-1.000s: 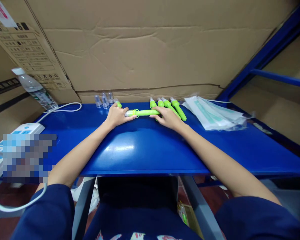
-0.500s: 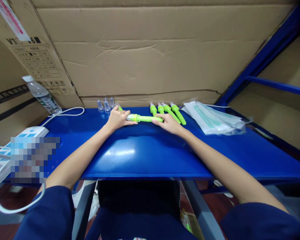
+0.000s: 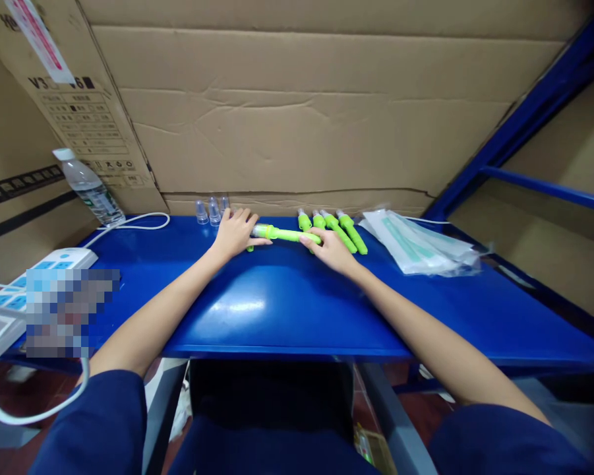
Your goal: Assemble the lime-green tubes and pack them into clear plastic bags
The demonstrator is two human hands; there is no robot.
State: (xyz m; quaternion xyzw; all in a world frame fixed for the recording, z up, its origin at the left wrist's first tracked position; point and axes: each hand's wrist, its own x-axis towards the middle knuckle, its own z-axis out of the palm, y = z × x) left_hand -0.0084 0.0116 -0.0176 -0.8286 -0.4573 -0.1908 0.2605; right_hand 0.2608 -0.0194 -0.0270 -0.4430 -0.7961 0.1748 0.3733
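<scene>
A bright green light stick [image 3: 287, 234] with a clear head and a yellow ring lies level between my two hands, just over the table. My right hand [image 3: 332, 249] grips its green handle end, thumb in front. Around the clear head, my left hand [image 3: 236, 233] is closed, with the thumb stretched below it. Another green piece [image 3: 250, 249] peeks out beneath my left palm; most of it is hidden. Beyond my right hand, several similar green light sticks [image 3: 343, 231] lie side by side. Clear bullet-shaped caps [image 3: 214, 212] stand behind my left hand.
Flat clear packets [image 3: 420, 244] are piled at the right of the blue table [image 3: 287, 310]. At the left are a water bottle [image 3: 91, 191], a white power strip [image 3: 62, 262] and a looping white cable [image 3: 151, 223]. Cardboard [image 3: 297, 138] walls the back.
The light stick stays between both hands. A green bit showed above my left fingers earlier; now a green piece shows below that palm. The camera view has shifted slightly.
</scene>
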